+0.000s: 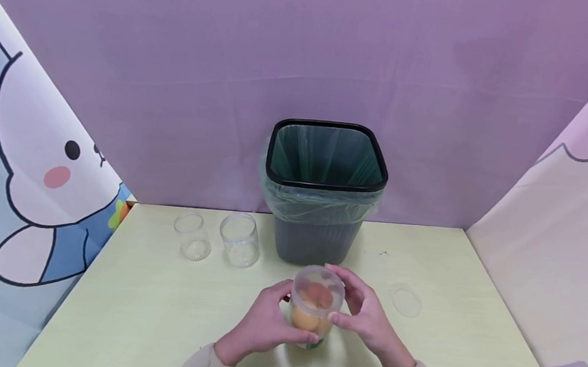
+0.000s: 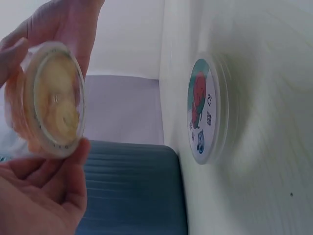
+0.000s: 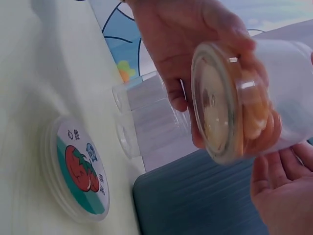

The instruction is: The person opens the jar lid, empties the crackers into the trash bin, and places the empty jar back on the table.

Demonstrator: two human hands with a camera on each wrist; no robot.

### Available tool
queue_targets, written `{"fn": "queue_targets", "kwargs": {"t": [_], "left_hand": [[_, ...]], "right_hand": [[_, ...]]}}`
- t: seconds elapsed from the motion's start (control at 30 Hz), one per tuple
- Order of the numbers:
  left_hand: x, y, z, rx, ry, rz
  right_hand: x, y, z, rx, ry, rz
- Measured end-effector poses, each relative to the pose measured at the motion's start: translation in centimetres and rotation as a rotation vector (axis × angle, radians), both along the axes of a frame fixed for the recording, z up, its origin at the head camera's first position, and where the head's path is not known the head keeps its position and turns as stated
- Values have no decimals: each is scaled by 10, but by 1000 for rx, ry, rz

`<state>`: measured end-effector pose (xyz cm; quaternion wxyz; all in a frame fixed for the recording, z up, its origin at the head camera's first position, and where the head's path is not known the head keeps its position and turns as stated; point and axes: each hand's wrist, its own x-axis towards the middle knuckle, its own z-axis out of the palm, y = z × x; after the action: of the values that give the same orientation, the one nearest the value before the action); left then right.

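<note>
Both of our hands are closing around a clear plastic jar [image 1: 314, 308] at the lower centre of the head view, holding it just above the pale green table [image 1: 157, 311]. Our left hand [image 1: 260, 326] is curling its fingers round the jar's left side, and our right hand [image 1: 366, 318] is wrapping the right side with the fingertips up near the rim. Inside the jar we are seeing orange and reddish pieces, and the wrist views are showing its round base with pale yellowish contents pressed against it. Under the jar, in the wrist views, a lid [image 3: 80, 174] printed with a tomato is lying flat on the table. Behind our hands, at the middle of the frame, a dark bin [image 1: 322, 197] lined with a clear bag is standing at the table's far edge. Left of the bin, two empty clear jars [image 1: 216, 238] are standing side by side. Right of our hands, a clear round lid [image 1: 406, 301] is lying flat, well apart from the jar.
</note>
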<state>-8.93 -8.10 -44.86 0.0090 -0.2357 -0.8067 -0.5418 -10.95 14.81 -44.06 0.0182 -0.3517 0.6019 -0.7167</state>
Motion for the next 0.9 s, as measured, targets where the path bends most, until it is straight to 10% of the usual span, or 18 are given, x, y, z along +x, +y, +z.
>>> {"fn": "queue_targets", "kwargs": {"t": [0.9], "left_hand": [[-8, -8, 15, -59, 111, -101]], "right_hand": [[-4, -10, -6, -182, -70, 50]]}}
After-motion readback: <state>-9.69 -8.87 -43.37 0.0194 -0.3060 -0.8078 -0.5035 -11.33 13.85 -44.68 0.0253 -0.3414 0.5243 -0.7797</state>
